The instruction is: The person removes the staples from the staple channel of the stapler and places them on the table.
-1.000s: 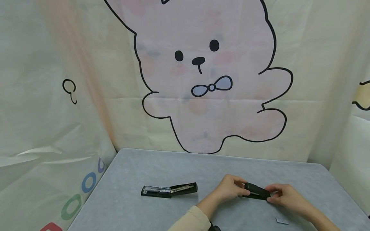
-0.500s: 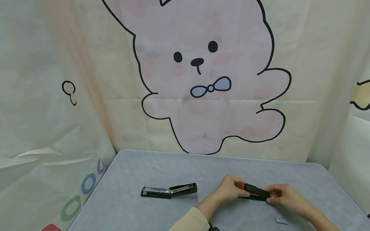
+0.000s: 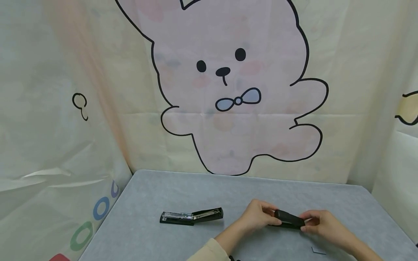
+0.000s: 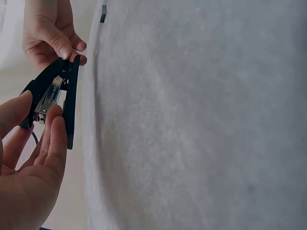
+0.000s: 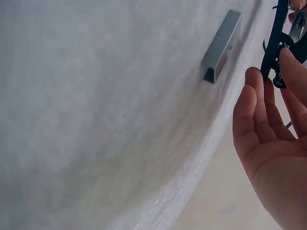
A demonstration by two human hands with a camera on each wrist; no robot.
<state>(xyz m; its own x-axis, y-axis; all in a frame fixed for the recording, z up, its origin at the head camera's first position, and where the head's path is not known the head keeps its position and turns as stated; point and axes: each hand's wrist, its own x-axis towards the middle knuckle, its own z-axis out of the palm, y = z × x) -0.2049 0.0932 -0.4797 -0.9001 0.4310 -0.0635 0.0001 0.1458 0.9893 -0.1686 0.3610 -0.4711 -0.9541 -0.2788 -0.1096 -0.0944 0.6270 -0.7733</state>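
A black stapler is held between both hands at the right of the table. My left hand grips its front end. In the left wrist view the thumb lies on the top arm and the fingertips are at the base, with the metal magazine showing in the gap between them. My right hand pinches the hinge end, thumb and fingers around it in the right wrist view. The stapler's top arm stands raised at an angle from its base. A short grey strip of staples lies on the table near my right hand.
A second black stapler lies folded wide apart on the left of the table, its metal magazine facing up. The table has a pale grey cloth cover. Behind it hangs a curtain with a cartoon animal print.
Both hands keep their hold on the stapler, with only a very slight shift left and downward in view. The head view has tilted a little. The other stapler stays put.
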